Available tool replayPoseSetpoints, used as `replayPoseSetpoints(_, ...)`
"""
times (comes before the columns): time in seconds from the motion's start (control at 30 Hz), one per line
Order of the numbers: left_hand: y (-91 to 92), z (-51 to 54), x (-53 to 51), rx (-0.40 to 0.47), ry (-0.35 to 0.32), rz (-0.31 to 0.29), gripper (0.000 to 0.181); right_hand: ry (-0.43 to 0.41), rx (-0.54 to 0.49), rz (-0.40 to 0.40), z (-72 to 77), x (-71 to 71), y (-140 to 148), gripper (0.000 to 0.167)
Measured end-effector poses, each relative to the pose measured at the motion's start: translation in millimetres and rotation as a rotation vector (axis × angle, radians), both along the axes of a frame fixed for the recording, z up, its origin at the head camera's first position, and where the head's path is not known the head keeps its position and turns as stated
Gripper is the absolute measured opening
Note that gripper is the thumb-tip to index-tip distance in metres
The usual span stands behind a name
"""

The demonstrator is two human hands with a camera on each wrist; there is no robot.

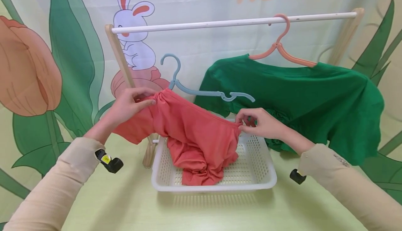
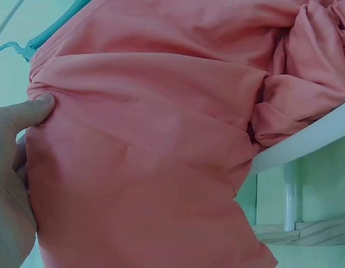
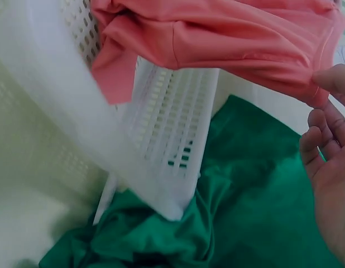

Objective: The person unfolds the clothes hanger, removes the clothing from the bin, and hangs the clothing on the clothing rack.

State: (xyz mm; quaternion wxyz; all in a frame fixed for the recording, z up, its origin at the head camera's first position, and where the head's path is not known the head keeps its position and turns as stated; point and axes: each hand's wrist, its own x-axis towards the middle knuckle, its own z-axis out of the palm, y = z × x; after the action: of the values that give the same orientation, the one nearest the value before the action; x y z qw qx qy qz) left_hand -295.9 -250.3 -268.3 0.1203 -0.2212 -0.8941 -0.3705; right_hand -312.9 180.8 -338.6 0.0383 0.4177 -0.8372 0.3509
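A coral-red T-shirt (image 1: 201, 129) stretches between both hands, its lower part bunched in a white basket (image 1: 270, 175). At the shirt's left shoulder my left hand (image 1: 130, 103) pinches the cloth, thumb on top in the left wrist view. My right hand (image 1: 263, 123) pinches the neckline's other end between thumb and fingers. A blue hanger (image 1: 201, 93) has one arm inside the shirt near my left hand. Its hook stands free below the rail, and its other arm lies outside, behind the neckline.
A white rail (image 1: 201, 24) on wooden posts spans the back. From it hangs a green T-shirt (image 1: 314, 95) on a pink hanger (image 1: 282, 49), close behind my right hand. A printed curtain (image 1: 194, 0) is behind, and the basket stands on a pale green table (image 1: 220, 213).
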Motion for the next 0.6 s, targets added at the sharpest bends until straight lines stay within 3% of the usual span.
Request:
replayPoseSetpoints(0.2, -4.5, -4.4, 1.7, -0.012, -0.013, -0.018, 0.028, 0.057, -0.038, -0.028, 5.1, 1.3, 16.5, 0.02)
replayPoseSetpoints(0.4, -7.2, -9.6, 2.6, -0.02, -0.025, 0.012, 0.027, 0.127, -0.068, -0.006, 11.1, 0.7, 30.6, 0.024)
replayPoseSetpoints(0.6, -8.7, -13.7, 1.6, -0.03, -0.006, -0.004, 0.027, 0.167, -0.073, -0.015, 19.3, -0.5, 39.7, 0.025)
